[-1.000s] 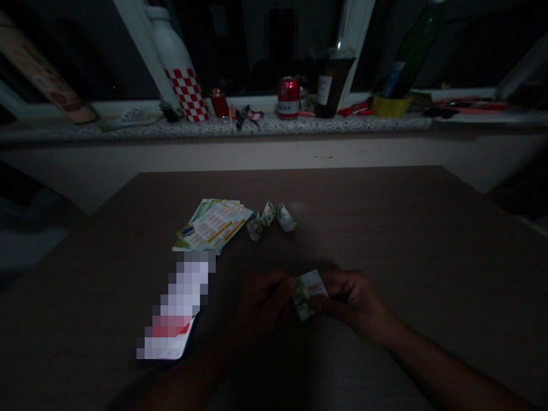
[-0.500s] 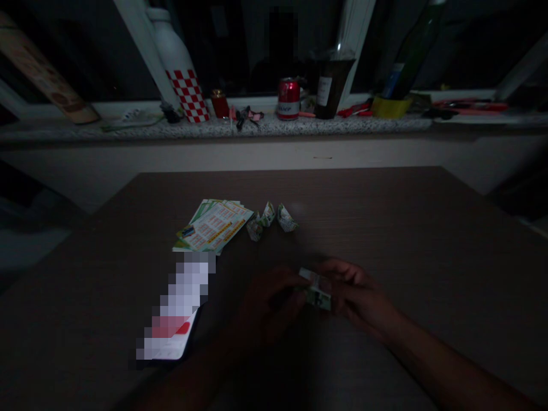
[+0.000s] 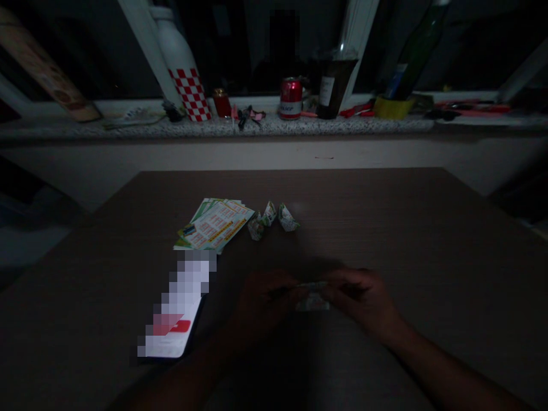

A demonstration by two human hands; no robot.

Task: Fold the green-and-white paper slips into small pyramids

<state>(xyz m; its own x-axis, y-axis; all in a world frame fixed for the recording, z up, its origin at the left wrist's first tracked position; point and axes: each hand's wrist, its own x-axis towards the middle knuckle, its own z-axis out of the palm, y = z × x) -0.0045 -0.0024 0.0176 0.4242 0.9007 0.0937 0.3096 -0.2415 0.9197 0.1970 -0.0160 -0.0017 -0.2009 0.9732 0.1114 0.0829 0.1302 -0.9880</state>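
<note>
A small folded piece of printed paper point(image 3: 313, 302) is pinched between my two hands, low over the brown table. My left hand point(image 3: 268, 299) grips its left edge between thumb and fingers, deep in shadow. At the right edge, my right hand point(image 3: 363, 299) pinches it the same way. Beyond my hands lie folded paper pieces point(image 3: 287, 218) of the same kind of print. To their left is a fanned stack of printed sheets point(image 3: 218, 225), white and green with red and yellow print.
A lit phone point(image 3: 171, 331) lies at the left, below the sheets. Along the granite windowsill point(image 3: 149, 131) stand a red-and-white checkered bottle point(image 3: 190, 91), a red can point(image 3: 291, 98), a dark plastic cup point(image 3: 334, 88) and a green bottle point(image 3: 422, 48). The brown table point(image 3: 385, 217) meets the wall below.
The folded paper has turned from a slant to lie level between my hands. My right hand has shifted its grip to the paper's right edge. The other things rest where they were.
</note>
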